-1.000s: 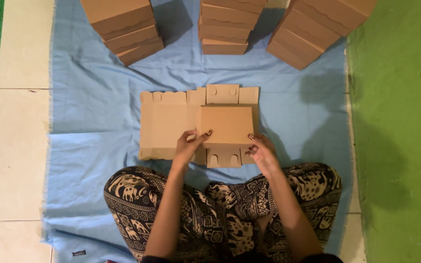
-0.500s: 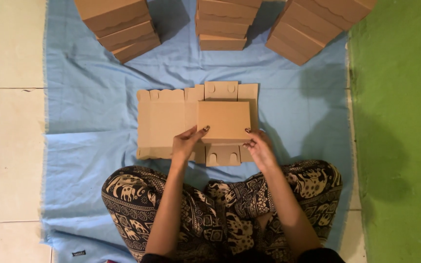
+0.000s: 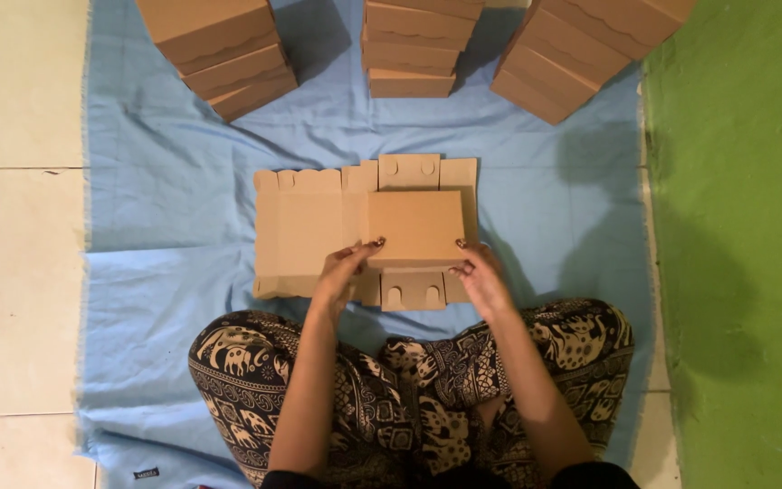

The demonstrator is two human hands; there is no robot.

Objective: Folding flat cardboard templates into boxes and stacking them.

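Left hand [image 3: 344, 270]: fingertips pressing near edge of folded panel, not clenched.
Right hand [image 3: 480, 276]: same, at panel's other near corner.
Box blank [image 3: 309, 231]: one, flat on blue cloth [image 3: 156, 208], before crossed legs; likely light, stiff, creasable; best held by edges.
Beyond blank: three stacks of folded boxes [image 3: 409, 45].

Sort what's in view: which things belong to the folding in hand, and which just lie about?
In hand: flat cardboard blank, its folded panel, left hand, right hand.
Lying about: three box stacks, blue cloth, green mat.
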